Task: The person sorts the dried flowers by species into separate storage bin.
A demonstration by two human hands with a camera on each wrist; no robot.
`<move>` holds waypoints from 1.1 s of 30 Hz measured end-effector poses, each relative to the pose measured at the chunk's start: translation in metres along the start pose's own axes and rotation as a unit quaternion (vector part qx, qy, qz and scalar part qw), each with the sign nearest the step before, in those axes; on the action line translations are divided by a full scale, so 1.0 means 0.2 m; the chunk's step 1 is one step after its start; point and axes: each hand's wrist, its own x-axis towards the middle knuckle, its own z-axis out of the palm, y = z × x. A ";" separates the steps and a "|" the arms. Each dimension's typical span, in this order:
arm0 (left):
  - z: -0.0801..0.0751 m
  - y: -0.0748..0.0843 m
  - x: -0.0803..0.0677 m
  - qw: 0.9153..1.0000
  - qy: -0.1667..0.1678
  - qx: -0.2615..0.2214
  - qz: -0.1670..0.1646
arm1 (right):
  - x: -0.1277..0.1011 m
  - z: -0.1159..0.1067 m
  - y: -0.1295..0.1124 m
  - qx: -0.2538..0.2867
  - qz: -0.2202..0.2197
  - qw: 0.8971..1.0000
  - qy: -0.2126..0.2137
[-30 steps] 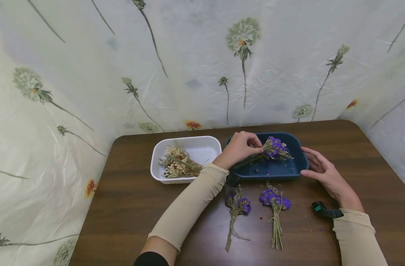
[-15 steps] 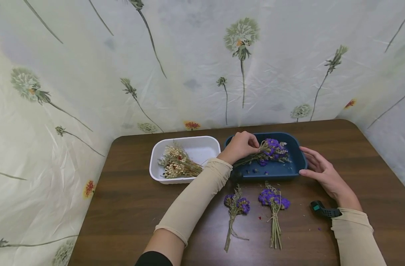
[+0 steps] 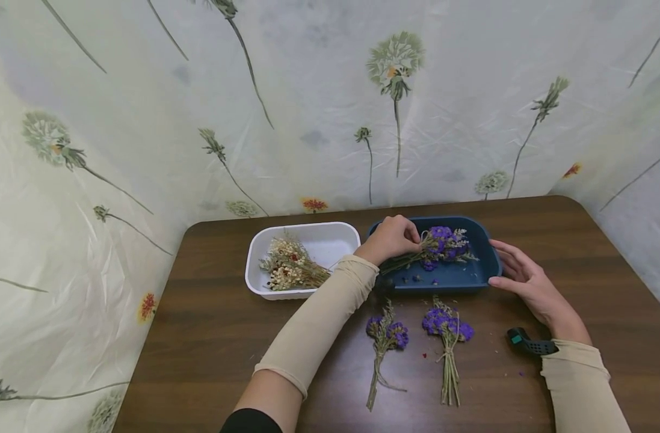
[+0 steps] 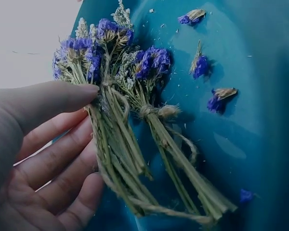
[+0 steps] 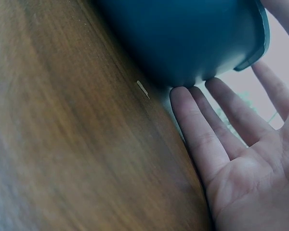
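L hand [image 4: 33, 159]: fingers [image 4: 62, 156] curled around the stems of a purple dried-flower bunch [image 4: 111, 120], thumb on top near the twine tie, so it's a light pinch grip at the stems, prob to spare the brittle blooms. Bunch sits low inside the blue tray [image 3: 470, 273], lying next to a 2nd tied bunch [image 4: 173, 144]; can't tell if it's resting on the tray floor or just above. Loose purple petals [image 4: 200, 65] scattered on the tray bottom.

R hand [image 3: 527, 282]: fingers [image 5: 197, 130] straight, slightly spread, tips touching the tray's right outer wall, holding nothing. Looks like it's bracing the tray so it doesn't slide.

Outward: white tray [image 3: 337, 237] just left of the blue one, holds cream/beige dried bunches [image 3: 289, 267]. Two more purple bunches [image 3: 386, 337] [image 3: 447, 328] lie on the table [image 3: 210, 337] in front of the blue tray, stems toward the person. Small black/teal gadget [image 3: 529, 343] near the R wrist.
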 end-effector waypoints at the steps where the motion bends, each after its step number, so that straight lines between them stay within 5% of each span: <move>1: 0.00 0.00 0.00 1.000 0.000 -0.001 0.001 | 0.00 0.00 0.00 -0.001 0.001 1.000 0.000; 17: -0.06 -0.03 -0.04 0.999 0.037 -0.005 -0.005 | 0.00 0.00 0.01 -0.011 0.001 1.000 0.001; 33: -0.10 -0.09 -0.18 0.996 0.068 -0.046 0.039 | -0.01 0.01 0.01 -0.016 0.003 1.000 0.006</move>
